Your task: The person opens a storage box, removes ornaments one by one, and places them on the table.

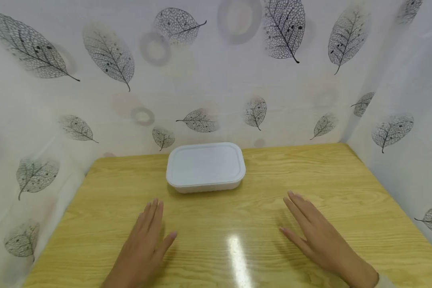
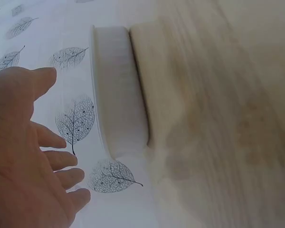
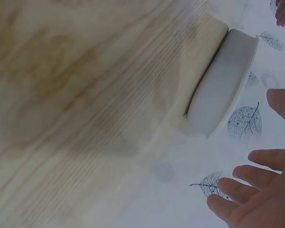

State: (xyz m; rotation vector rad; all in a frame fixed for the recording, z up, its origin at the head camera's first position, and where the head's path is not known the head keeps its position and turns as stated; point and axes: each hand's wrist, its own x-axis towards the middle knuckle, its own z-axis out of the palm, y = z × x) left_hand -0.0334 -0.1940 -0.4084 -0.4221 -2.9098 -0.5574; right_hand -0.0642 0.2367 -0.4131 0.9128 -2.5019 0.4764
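A white rectangular lidded container point(image 1: 206, 166) with rounded corners sits at the back of the wooden table, left of its middle. My left hand point(image 1: 140, 246) is in front of the container and to its left, fingers straight, thumb apart, holding nothing. Farther off, to the right and in front of it, my right hand point(image 1: 318, 236) has its fingers extended and also holds nothing. The container's pale side wall point(image 2: 118, 90) shows in the left wrist view, apart from the left fingers. In the right wrist view the same container point(image 3: 223, 78) stands beyond the right hand point(image 3: 266, 190).
The light wood tabletop point(image 1: 259, 208) carries a bright streak of reflected light near the front. Behind and on both sides hangs a white curtain point(image 1: 209, 88) printed with dark leaves, meeting the table's back edge close behind the container.
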